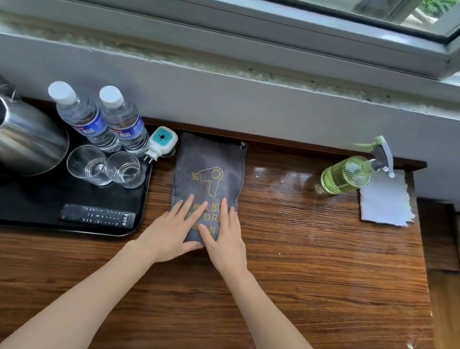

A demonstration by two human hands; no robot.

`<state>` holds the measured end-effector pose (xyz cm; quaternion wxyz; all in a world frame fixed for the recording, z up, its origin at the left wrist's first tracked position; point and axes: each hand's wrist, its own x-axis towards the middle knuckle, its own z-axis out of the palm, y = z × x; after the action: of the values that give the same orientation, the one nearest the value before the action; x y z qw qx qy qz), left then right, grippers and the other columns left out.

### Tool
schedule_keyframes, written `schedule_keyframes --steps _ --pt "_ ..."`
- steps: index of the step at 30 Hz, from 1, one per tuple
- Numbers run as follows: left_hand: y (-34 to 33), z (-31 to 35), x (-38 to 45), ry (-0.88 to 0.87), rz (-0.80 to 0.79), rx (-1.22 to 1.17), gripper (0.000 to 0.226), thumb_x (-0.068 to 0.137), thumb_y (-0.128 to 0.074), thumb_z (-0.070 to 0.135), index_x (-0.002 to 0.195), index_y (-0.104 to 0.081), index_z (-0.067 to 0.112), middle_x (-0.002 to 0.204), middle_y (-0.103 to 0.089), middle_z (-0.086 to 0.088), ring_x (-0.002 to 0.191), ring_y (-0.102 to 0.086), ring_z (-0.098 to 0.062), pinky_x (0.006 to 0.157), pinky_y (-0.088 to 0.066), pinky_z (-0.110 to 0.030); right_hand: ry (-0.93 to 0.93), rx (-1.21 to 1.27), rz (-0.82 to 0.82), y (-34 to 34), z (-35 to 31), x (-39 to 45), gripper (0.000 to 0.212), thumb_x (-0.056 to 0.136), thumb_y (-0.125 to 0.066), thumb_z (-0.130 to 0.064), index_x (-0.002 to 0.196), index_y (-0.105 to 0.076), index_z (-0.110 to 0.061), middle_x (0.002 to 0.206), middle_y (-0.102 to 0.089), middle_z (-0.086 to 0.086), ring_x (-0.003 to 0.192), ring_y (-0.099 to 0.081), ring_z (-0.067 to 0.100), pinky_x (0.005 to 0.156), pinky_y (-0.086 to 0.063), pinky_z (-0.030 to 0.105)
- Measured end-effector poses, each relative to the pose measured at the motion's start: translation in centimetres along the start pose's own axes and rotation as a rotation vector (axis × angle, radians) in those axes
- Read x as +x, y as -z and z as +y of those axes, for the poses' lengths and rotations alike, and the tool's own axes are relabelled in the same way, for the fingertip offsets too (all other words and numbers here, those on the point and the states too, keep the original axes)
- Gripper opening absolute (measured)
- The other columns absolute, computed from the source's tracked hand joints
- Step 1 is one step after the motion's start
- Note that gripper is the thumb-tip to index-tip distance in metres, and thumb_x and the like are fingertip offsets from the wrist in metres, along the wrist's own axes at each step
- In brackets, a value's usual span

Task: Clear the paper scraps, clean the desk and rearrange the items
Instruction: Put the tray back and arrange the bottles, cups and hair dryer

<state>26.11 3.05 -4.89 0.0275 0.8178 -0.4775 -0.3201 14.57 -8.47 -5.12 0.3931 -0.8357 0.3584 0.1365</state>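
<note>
Hands come first, at the lower middle of the frame. The left hand [173,233] and the right hand [224,237] lie flat, side by side, on the near end of a grey pouch [207,183]. The fingers are straight and spread a little, so neither grip clamps anything; they only press the cloth down. I judge they are pushing it straight and square against the back of the worktop [299,258], next to the tray, as part of the rearranging.

On the pouch a hair dryer picture is sewn in yellow thread. Below it are Chinese characters and the letters "DR"; the fingers cover the rest, so I cannot read the full word.

At the left of the frame a black tray [53,223] keeps the room items together. A remote control [98,216] lies along its near edge, with white characters too small to read. Behind it stand two empty glasses [105,167], a steel kettle [15,135] and two water bottles [97,118] with blue labels, whose writing is blurred. A white and teal plug-in device [162,141] leans at the tray's far right corner, just beside the pouch.

At the far right, a green spray bottle [347,174] stands next to a piece of white paper [385,199] with torn edges. The wood near them shines as if wet, so cleaning looks done there. I see no other scraps on the worktop.
</note>
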Motion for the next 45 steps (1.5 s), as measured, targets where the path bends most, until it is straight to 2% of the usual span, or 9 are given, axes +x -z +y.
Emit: schedule_keyframes --steps 6,8,11,13,16,22,33,38,45 --pt "1.5 -0.3 -1.3 0.026 0.011 -0.06 0.095 0.075 -0.021 0.081 0.152 0.006 0.032 0.161 0.007 -0.004 0.149 -0.001 -0.02 0.117 -0.018 -0.035 0.067 -0.016 0.066 0.7 -0.5 -0.2 0.08 0.093 -0.032 -0.065 0.153 0.009 -0.033 0.164 0.01 0.001 0.15 0.009 0.016 0.123 -0.01 0.04" --pt "3.0 -1.0 -1.0 0.052 0.143 -0.097 0.092 0.08 -0.024 0.079 0.153 -0.004 0.028 0.162 0.0 -0.004 0.148 -0.004 -0.019 0.117 -0.017 -0.034 0.136 0.028 0.151 1.6 -1.9 0.3 0.075 0.096 -0.034 -0.059 0.155 0.001 -0.029 0.164 0.007 -0.001 0.15 0.007 0.014 0.123 -0.008 0.036" --pt "5.9 -2.1 0.1 0.143 0.361 -0.184 0.072 0.094 -0.044 0.051 0.153 -0.016 0.019 0.161 -0.009 -0.009 0.148 -0.01 -0.022 0.116 -0.021 -0.037 0.172 0.171 0.203 2.9 -5.2 2.2 0.064 0.101 -0.038 -0.047 0.155 -0.014 -0.023 0.164 -0.006 -0.004 0.149 -0.004 0.009 0.12 -0.011 0.029" --pt "7.8 -2.5 1.3 0.226 0.401 -0.244 0.068 0.097 -0.047 0.04 0.152 -0.016 0.016 0.16 -0.007 -0.011 0.147 -0.008 -0.025 0.116 -0.022 -0.041 0.129 0.356 0.108 3.4 -7.8 3.9 0.058 0.103 -0.037 -0.043 0.154 -0.02 -0.021 0.162 -0.016 -0.004 0.148 -0.013 0.007 0.121 -0.013 0.03" --pt "9.6 -3.0 3.3 0.279 0.333 -0.235 0.072 0.098 -0.046 0.035 0.153 -0.007 0.011 0.159 0.0 -0.019 0.148 -0.001 -0.032 0.117 -0.018 -0.044 0.03 0.587 -0.075 3.7 -11.3 6.5 0.053 0.104 -0.035 -0.039 0.152 -0.028 -0.016 0.16 -0.025 0.001 0.147 -0.021 0.011 0.122 -0.014 0.033" --pt "10.6 -4.4 5.6 0.34 0.184 -0.05 0.071 0.096 -0.04 0.031 0.152 -0.004 0.005 0.158 0.002 -0.024 0.144 0.001 -0.043 0.118 -0.012 -0.049 -0.201 0.893 -0.293 2.8 -14.8 10.6 0.062 0.1 -0.028 -0.059 0.145 -0.044 -0.02 0.147 -0.046 -0.002 0.136 -0.04 0.015 0.115 -0.029 0.033" --pt "10.3 -3.9 5.7 0.435 0.198 0.022 0.078 0.093 -0.045 0.032 0.152 -0.002 0.006 0.158 0.003 -0.023 0.134 -0.027 -0.042 0.105 -0.034 -0.046 -0.167 0.804 -0.317 2.6 -14.9 12.4 0.06 0.099 -0.026 -0.06 0.139 -0.051 -0.023 0.139 -0.055 0.003 0.128 -0.049 0.016 0.112 -0.034 0.035" --pt "10.1 -4.6 5.5 0.394 0.187 0.011 0.086 0.089 -0.052 0.039 0.153 -0.001 0.01 0.158 0.004 -0.021 0.134 -0.027 -0.042 0.106 -0.034 -0.047 -0.074 0.692 -0.316 2.7 -15.4 12.1 0.06 0.1 -0.028 -0.058 0.15 -0.035 -0.026 0.153 -0.039 -0.001 0.141 -0.034 0.015 0.119 -0.023 0.039" --pt "10.5 -5.3 4.8 0.353 0.224 -0.063 0.089 0.087 -0.058 0.042 0.153 -0.005 0.016 0.159 0.002 -0.014 0.129 -0.034 -0.04 0.103 -0.037 -0.045 0.104 0.486 -0.289 3.5 -15.3 12.0 0.05 0.105 -0.028 -0.043 0.151 -0.03 -0.022 0.154 -0.036 0.001 0.141 -0.033 0.017 0.106 -0.023 0.025"
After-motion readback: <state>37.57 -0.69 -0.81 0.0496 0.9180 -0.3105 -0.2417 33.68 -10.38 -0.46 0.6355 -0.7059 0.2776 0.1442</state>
